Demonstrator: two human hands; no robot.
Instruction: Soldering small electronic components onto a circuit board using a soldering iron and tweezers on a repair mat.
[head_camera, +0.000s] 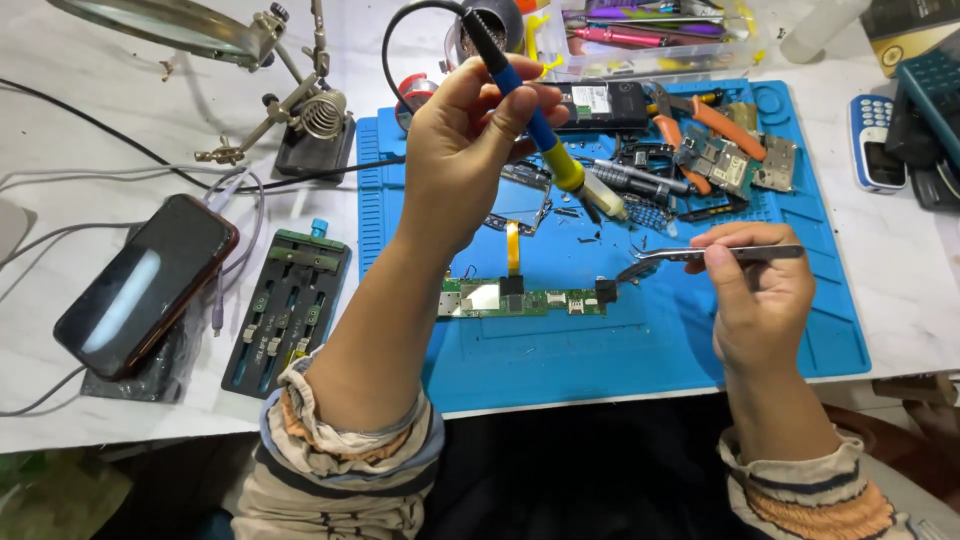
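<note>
In the head view, the left hand (470, 140) was raised in the upper middle of the frame, clenched around the blue grip of a soldering iron (540, 125) whose tip pointed down and right, well above the board. The right hand (760, 290), at centre right, pinched a pair of tweezers (700, 255) whose points touched a small black part (606, 291) at the right end of the green circuit board (520, 298). That board lay in the middle of the blue mat (700, 340) on the white worktop (120, 110). A dark phone (145, 285) rested at left. The iron's hot tip hung near loose parts and pliers (700, 115); a slip of the wrist could likely scorch the mat, and a loosened tweezer pinch could flick the tiny part away.
</note>
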